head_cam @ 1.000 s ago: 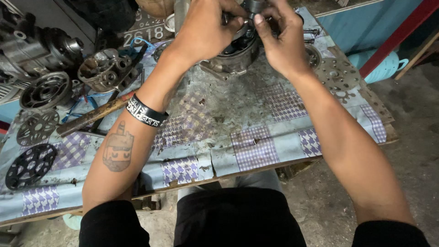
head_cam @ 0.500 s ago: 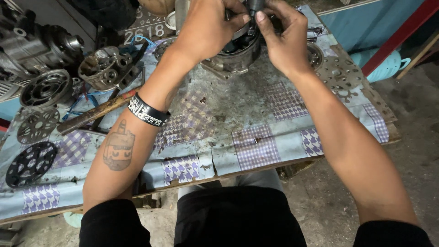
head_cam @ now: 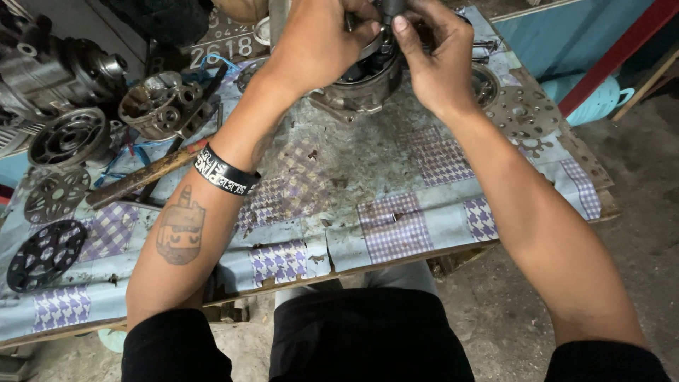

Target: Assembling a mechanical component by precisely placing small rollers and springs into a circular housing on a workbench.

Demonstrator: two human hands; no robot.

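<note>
A round, greasy metal engine part sits at the far middle of the workbench. Both of my hands are over its top. My left hand grips its rim with curled fingers. My right hand pinches a small dark piece above the part, thumb and fingers closed on it. What lies under my fingers is hidden. A black wristband is on my left wrist.
On the left lie a metal housing, a ribbed round hub, perforated discs and a wooden-handled tool. A drilled metal plate lies at the right. A teal plastic basket stands beyond the bench's right edge.
My hands have stayed on the engine part, shifting slightly; my right thumb and fingers have closed higher on the small dark piece.
</note>
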